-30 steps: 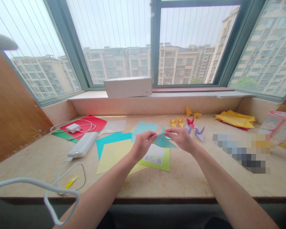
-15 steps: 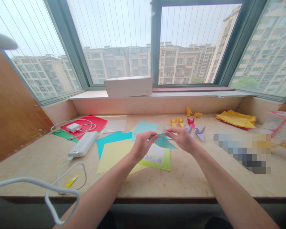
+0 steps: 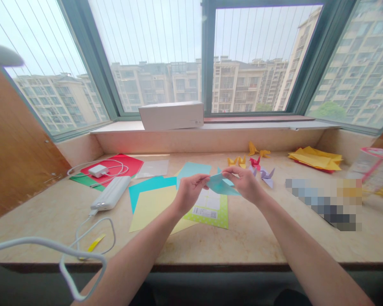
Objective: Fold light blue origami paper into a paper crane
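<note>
A light-blue folded piece of origami paper [image 3: 219,184] is held up above the counter between my two hands. My left hand [image 3: 191,189] pinches its left edge between thumb and fingers. At its upper right, my right hand [image 3: 244,182] is closed on it with thumb and forefinger. The paper's wide flap slopes down toward the right, partly behind my right fingers. Below it lies a green dotted sheet with a white label [image 3: 210,212]. Flat sheets of pale yellow paper [image 3: 155,208] and blue paper [image 3: 194,170] are spread beside and behind my left hand.
Several folded paper cranes, including a red one [image 3: 254,162] and a purple one [image 3: 267,176], stand behind my right hand. Yellow sheets [image 3: 317,159] are stacked at the right. A white power bank [image 3: 111,193] with cables lies left. A white box [image 3: 172,117] sits on the sill.
The light-blue paper has tilted, its flap turning more sideways and its tip shifting right. My right hand has risen slightly; both hands keep hold.
</note>
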